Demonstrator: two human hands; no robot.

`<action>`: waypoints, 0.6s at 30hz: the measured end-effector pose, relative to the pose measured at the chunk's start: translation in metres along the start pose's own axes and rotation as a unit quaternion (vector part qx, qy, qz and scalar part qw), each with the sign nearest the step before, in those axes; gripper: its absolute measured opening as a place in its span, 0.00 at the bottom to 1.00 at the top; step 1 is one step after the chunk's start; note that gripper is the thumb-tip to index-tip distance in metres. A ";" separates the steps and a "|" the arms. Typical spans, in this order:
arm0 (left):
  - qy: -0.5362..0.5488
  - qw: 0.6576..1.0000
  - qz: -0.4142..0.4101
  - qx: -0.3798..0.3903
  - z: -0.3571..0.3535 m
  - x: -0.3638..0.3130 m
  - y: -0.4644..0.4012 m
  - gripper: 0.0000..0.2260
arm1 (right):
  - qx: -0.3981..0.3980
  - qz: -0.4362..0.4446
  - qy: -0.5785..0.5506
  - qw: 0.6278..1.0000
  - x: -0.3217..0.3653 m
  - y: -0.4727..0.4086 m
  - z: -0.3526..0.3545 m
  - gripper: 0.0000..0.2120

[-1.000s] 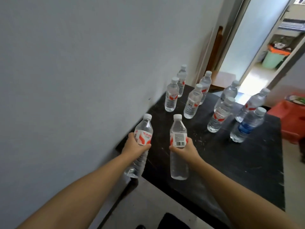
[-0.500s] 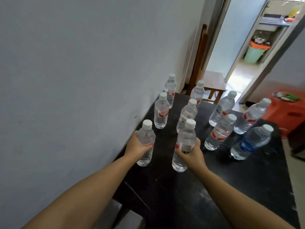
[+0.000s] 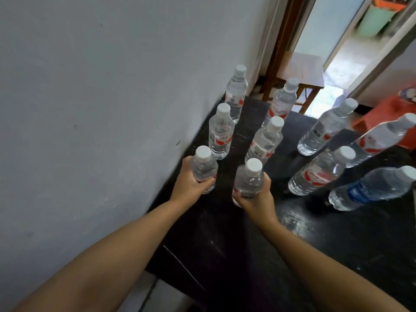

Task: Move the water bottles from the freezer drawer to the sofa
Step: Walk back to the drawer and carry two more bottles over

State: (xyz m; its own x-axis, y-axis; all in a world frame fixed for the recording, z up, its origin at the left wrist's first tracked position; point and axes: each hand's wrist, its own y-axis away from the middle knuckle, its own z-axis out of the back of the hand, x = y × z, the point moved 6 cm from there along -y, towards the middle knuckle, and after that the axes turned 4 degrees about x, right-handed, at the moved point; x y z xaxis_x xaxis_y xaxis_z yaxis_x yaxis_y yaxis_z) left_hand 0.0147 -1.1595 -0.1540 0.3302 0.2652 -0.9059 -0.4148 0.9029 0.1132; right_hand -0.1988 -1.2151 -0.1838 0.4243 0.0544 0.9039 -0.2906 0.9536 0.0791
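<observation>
The water bottles (image 3: 220,134) look like clear, ribbed plastic with matt white caps and glossy red-and-white film labels; one bottle at the right (image 3: 371,190) carries a blue label instead. They stand on a black surface (image 3: 337,244) that is smooth and glossy, catching pale reflections and showing scuffs and specks. The wall (image 3: 101,97) beside it is matt painted plaster, and the small table (image 3: 301,68) beyond looks like brown wood.

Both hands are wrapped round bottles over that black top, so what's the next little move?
Probably lower both and let go: the left hand and right hand each grip an upright bottle at the near end of the rows standing on the black surface.
</observation>
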 end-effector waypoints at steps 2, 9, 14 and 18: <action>-0.009 1.000 -0.001 0.001 0.002 0.002 0.002 0.29 | -0.001 -0.002 0.006 1.000 -0.003 0.004 0.001 0.43; -0.027 0.998 0.013 0.062 0.000 0.000 -0.005 0.31 | -0.004 -0.030 -0.013 0.999 -0.007 0.011 0.000 0.41; -0.139 0.982 0.069 0.109 0.010 0.001 -0.003 0.33 | 0.036 -0.054 -0.005 0.998 -0.012 0.023 0.001 0.43; -0.211 0.962 0.099 0.140 0.026 0.003 0.020 0.33 | 0.023 -0.143 0.055 0.988 -0.022 0.043 0.005 0.49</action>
State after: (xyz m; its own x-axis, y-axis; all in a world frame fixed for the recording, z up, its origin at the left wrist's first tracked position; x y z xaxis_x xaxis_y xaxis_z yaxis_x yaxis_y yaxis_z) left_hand 0.0295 -1.1322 -0.1444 0.6069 0.5022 -0.6160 -0.2803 0.8605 0.4254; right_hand -0.2252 -1.1773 -0.1983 0.5840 -0.1817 0.7912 -0.1825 0.9203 0.3461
